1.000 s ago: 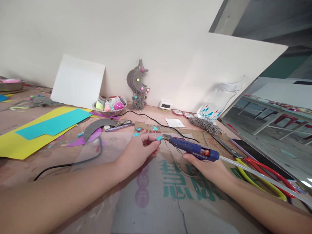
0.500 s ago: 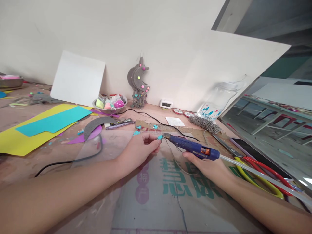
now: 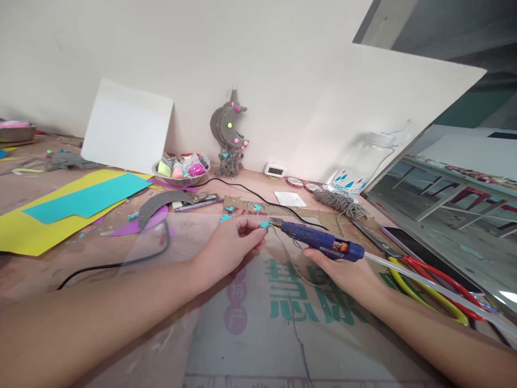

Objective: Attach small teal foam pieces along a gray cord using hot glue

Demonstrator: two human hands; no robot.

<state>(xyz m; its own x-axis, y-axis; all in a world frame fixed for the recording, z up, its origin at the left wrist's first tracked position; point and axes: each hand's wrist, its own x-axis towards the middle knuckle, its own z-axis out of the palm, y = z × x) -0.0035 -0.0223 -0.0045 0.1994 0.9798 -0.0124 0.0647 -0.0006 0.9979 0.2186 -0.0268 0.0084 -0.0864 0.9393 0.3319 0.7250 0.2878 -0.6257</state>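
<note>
Between the thumb and fingers of my left hand (image 3: 238, 241) is a small turquoise foam piece (image 3: 264, 224). My right hand (image 3: 339, 269) is wrapped round a blue hot glue gun (image 3: 315, 237), whose nozzle meets or nearly meets the foam piece; a clear glue stick (image 3: 388, 263) runs out of its back. A thin grey string (image 3: 287, 253) trails from near the foam piece down over the printed cardboard (image 3: 250, 345). More turquoise cutouts (image 3: 226, 217) lie just beyond my left hand. Behind, a grey moon ornament (image 3: 230, 126) with coloured balls leans at the wall.
Scissors (image 3: 436, 291) and a phone (image 3: 420, 250) lie at the right, by grey yarn (image 3: 339, 203) and a glass jar (image 3: 361, 161). A bowl of clay packets (image 3: 181, 168), yellow sheet (image 3: 24, 231) and grey crescent (image 3: 159, 205) are at the left. A black cord (image 3: 250, 189) crosses behind.
Both hands hold almost the same pose, with the glue gun nozzle still at the turquoise foam piece. The whole view has shifted slightly.
</note>
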